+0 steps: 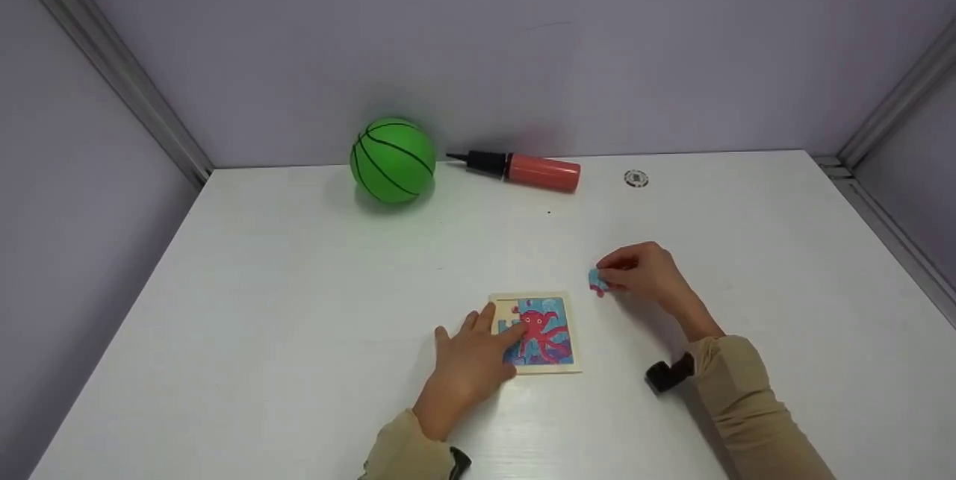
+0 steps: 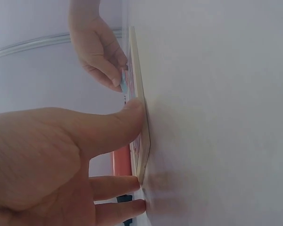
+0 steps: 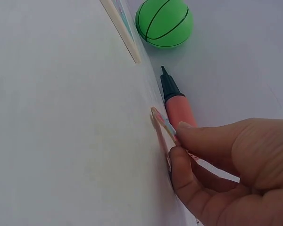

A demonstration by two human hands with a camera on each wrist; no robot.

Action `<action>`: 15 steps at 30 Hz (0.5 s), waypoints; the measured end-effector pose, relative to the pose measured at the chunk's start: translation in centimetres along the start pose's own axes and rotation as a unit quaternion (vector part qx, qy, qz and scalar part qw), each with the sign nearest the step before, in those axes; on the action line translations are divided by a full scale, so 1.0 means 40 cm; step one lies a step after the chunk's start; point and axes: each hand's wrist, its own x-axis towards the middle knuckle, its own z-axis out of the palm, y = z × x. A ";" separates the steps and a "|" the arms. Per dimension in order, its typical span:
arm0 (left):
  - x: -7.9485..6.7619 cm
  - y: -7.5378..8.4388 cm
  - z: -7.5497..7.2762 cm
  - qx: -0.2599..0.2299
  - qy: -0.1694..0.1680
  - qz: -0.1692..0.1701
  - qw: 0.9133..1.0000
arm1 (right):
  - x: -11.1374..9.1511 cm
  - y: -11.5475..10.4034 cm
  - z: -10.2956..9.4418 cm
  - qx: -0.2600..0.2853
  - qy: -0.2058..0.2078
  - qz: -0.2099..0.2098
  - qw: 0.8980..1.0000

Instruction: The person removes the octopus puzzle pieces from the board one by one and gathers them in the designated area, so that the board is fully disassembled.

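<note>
A square wooden jigsaw puzzle [image 1: 549, 334] with a pink octopus on blue lies on the white table, its upper left showing bare wood. My left hand [image 1: 472, 360] rests on the puzzle's left side, fingers spread, with the thumb at its near edge; the left wrist view shows that thumb [image 2: 125, 122] against the frame's rim. To the right of the puzzle, my right hand [image 1: 646, 275] pinches a small blue and pink puzzle piece [image 1: 596, 282] between thumb and fingers. The right wrist view shows this piece [image 3: 163, 123] edge-on, just above the table.
A green ball [image 1: 393, 160] with black lines sits at the back of the table, near the wall. Beside it lies a red and black hand pump [image 1: 541, 172]. A round patterned chip [image 1: 636, 178] lies farther right. Walls enclose the back and sides.
</note>
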 end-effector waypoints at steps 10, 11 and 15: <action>-0.001 0.001 0.004 -0.015 0.010 0.007 1.000 | -0.003 -0.004 0.006 0.010 -0.012 0.008 1.000; -0.001 0.002 0.004 -0.015 0.011 0.009 1.000 | -0.003 -0.004 0.006 0.008 -0.012 0.007 1.000; -0.002 0.004 0.003 -0.016 0.014 0.016 1.000 | -0.003 -0.006 0.005 0.011 -0.007 0.008 1.000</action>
